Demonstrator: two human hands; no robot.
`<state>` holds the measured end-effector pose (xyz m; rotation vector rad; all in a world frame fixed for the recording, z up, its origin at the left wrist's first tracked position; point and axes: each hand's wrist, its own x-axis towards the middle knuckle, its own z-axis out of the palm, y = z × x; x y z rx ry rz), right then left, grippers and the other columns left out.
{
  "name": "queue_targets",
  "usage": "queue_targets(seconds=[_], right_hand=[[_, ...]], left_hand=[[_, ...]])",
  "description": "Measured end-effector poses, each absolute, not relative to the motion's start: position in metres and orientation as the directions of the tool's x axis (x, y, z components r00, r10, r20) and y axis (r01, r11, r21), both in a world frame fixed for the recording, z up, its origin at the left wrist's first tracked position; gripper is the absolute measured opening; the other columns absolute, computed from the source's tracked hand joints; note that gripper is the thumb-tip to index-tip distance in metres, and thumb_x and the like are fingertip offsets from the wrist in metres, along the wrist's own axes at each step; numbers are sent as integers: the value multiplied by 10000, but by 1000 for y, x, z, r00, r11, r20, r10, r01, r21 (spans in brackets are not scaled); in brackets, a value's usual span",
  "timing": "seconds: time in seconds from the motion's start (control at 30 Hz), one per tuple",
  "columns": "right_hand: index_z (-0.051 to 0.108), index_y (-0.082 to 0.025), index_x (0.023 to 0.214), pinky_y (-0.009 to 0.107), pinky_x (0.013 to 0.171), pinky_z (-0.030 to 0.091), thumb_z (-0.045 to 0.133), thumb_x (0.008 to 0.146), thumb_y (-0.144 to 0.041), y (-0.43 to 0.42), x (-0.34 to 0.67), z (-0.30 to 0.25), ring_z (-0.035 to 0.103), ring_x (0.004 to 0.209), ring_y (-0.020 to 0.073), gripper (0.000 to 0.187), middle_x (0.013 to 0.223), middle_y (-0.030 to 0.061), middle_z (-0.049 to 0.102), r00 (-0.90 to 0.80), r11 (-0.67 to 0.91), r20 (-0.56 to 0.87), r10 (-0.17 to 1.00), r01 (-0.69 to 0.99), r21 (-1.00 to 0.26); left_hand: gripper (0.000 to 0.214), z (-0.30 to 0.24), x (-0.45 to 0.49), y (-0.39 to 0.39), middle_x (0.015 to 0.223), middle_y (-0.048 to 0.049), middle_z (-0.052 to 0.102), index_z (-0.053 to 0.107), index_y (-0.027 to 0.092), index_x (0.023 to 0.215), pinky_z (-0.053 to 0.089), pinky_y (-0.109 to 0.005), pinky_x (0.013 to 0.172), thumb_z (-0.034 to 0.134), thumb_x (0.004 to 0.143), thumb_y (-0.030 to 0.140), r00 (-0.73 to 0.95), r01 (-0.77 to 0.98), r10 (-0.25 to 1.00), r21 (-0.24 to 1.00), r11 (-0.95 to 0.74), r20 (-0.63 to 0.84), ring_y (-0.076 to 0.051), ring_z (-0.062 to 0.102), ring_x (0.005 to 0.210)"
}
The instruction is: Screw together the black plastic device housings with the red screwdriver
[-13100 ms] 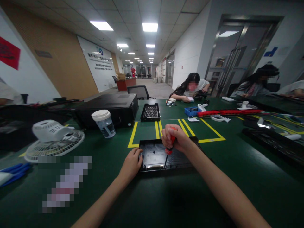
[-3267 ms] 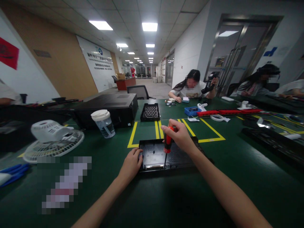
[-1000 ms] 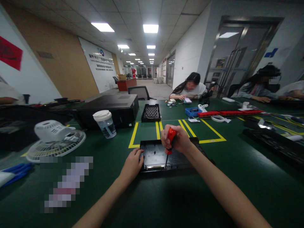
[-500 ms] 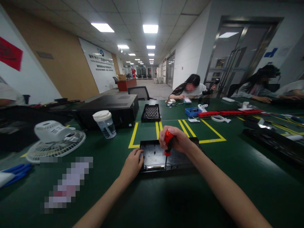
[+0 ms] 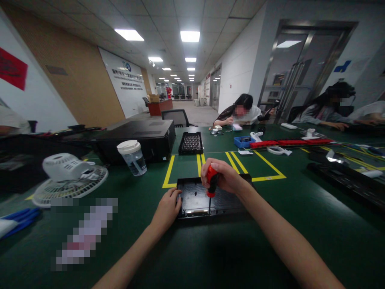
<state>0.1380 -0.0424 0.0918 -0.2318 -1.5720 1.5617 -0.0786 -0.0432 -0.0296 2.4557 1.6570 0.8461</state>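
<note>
A shallow black plastic casing [image 5: 192, 197] lies flat on the green table in front of me. My right hand [image 5: 224, 175] is wrapped round a red-and-black screwdriver [image 5: 212, 178], held upright. Its thin shaft points down to the casing's near edge, beside a pale metallic strip [image 5: 197, 212]; whether the tip sits in a screw is too small to tell. At the casing's left wall, my left hand [image 5: 167, 206] holds the edge, fingers over the rim and partly hidden. A small dark piece [image 5: 195, 194] rests on the casing's floor.
Behind the casing is a black tray of several screws or small parts [image 5: 191, 142]. To the left stand a lidded water cup [image 5: 132, 158], a large black case [image 5: 144, 134] and a white fan [image 5: 69, 172]. A blue bin [image 5: 243, 141] and a person [image 5: 240, 110] are across the table.
My right hand and the screwdriver have turned or shifted very slightly to the left. My left hand and the casing stay in place.
</note>
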Motion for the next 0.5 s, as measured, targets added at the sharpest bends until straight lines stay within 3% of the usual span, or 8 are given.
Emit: queue_targets(seconds=[0.5], right_hand=[[519,-132,809,276,570,418,433,839,-319,-45,140,94,541,587,136,209,685,32,558,-604,190,416,680,-402,-896]], left_hand=[[254,-29,-79,-44,1101,-101,542,569,170,1008,425,-376,914,387,840,227,268,832,874,360,-422,405,-215,539,1009]])
